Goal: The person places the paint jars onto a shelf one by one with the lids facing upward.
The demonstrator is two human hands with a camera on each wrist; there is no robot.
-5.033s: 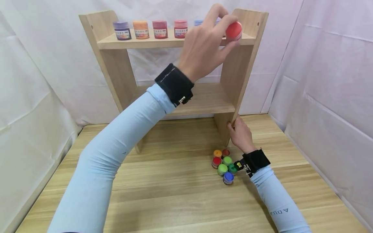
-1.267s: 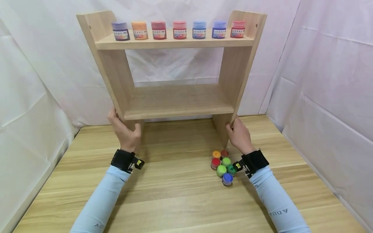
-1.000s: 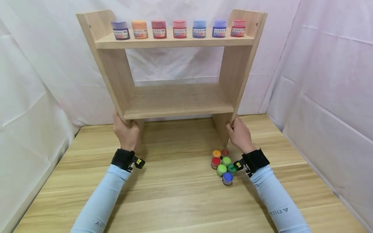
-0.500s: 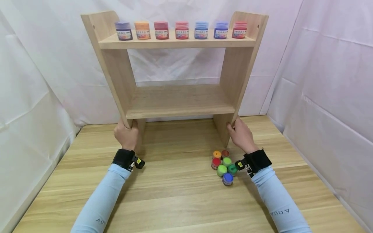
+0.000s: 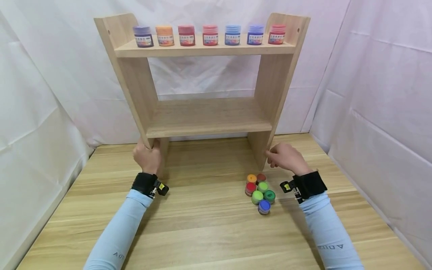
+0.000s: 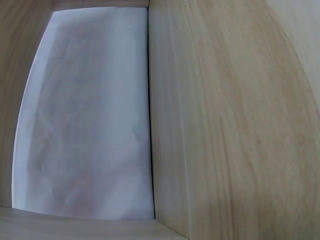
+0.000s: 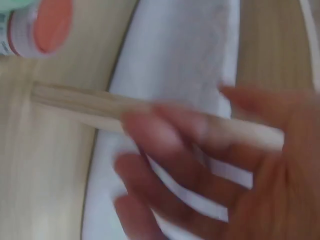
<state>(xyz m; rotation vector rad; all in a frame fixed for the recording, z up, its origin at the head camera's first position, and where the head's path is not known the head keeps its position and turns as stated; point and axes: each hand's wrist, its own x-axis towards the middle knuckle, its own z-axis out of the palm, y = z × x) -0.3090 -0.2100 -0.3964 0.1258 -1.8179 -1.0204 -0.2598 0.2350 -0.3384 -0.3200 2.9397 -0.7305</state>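
A two-tier wooden shelf stands at the back of the table. My left hand grips the lower front edge of its left side panel; part of the fingers is hidden behind the wood. Just off the right side panel, my right hand hangs with loosely bent fingers and holds nothing. In the right wrist view the fingers are blurred in front of the panel's edge. Left of that hand, small paint jars cluster on the table, among them an orange one, a red one and a blue one.
Several labelled paint jars line the upper board, from a purple jar at the left to a red jar at the right. White cloth hangs behind and at both sides of the wooden table.
A red jar, earlier in my left hand, now stands at the upper row's right end. The left hand came down to the left panel. My right hand has let go of the right panel.
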